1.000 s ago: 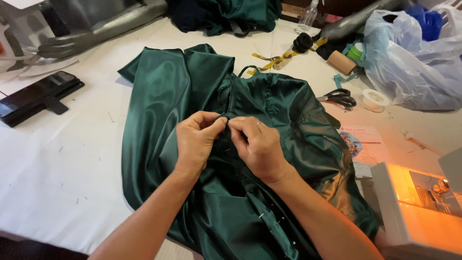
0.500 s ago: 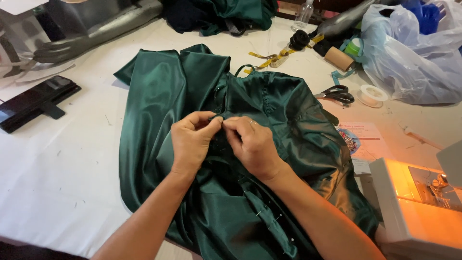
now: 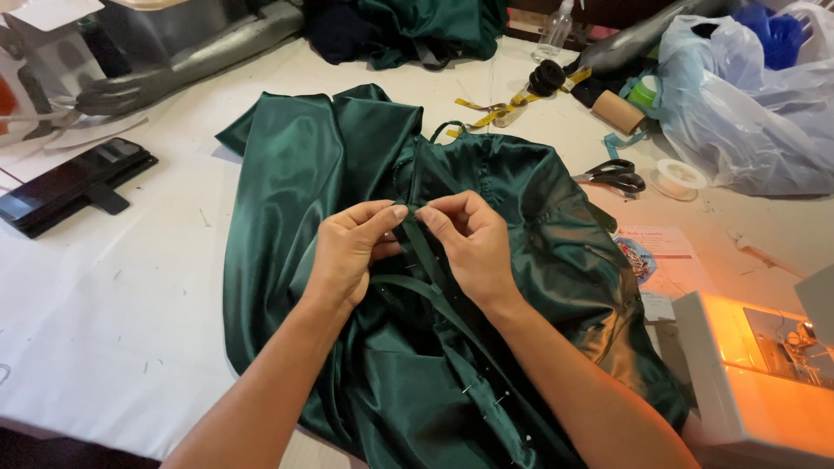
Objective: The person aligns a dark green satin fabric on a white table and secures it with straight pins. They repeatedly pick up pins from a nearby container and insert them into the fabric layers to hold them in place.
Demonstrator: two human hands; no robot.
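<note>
White tabletop [image 3: 104, 295] stretched bare to the left of the hands, while clutter crowded the right: scissors [image 3: 612, 176], a clear plastic bag [image 3: 747, 113] and a sewing machine [image 3: 756, 382] glowing orange at the near right edge. Both forearms came up from the bottom, meeting over a dark green satin garment [image 3: 295, 191] spread flat beneath them. The left hand [image 3: 347, 252] and right hand [image 3: 473, 243] curled inward, fingertips almost touching, each pinching a narrow green strap [image 3: 421, 252]. That strap ran from between the thumbs down toward the lower right. The garment's length ran away from the person.
</note>
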